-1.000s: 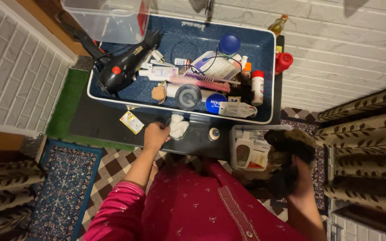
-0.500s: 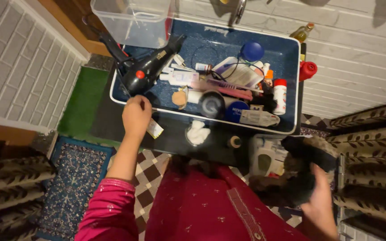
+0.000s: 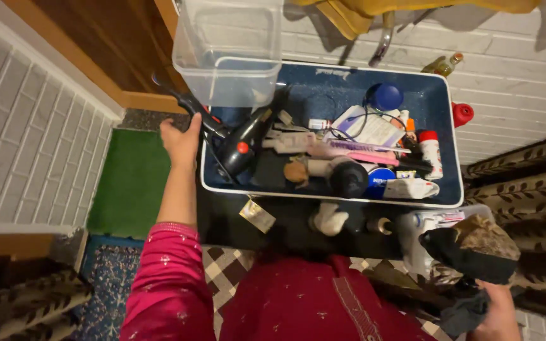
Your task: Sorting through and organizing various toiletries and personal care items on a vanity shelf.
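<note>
Fingers of the left hand [image 3: 181, 140] curl around the black handle of the hair dryer [image 3: 238, 142], the thumb up near the handle's far end; the grip closes on the handle just outside the left rim of the blue tray [image 3: 440, 104], while the dryer's body with its red button lies inside the tray, tilted across the left corner. A clear plastic box [image 3: 229, 53] stands over the tray's far left corner, just beyond the dryer. Within the tray lie a pink comb [image 3: 355, 153], a blue round tin [image 3: 380, 180], a red-capped white bottle [image 3: 430, 151] and a blue-capped bottle [image 3: 383, 98], all to the right of the dryer. On the dark shelf nearer the person sit a small yellow sachet [image 3: 257, 216] and a white wad [image 3: 330, 220]. Low at the right edge, the right hand [image 3: 494, 312] clutches a dark patterned cloth [image 3: 475, 246], fingers mostly hidden beneath it.
</note>
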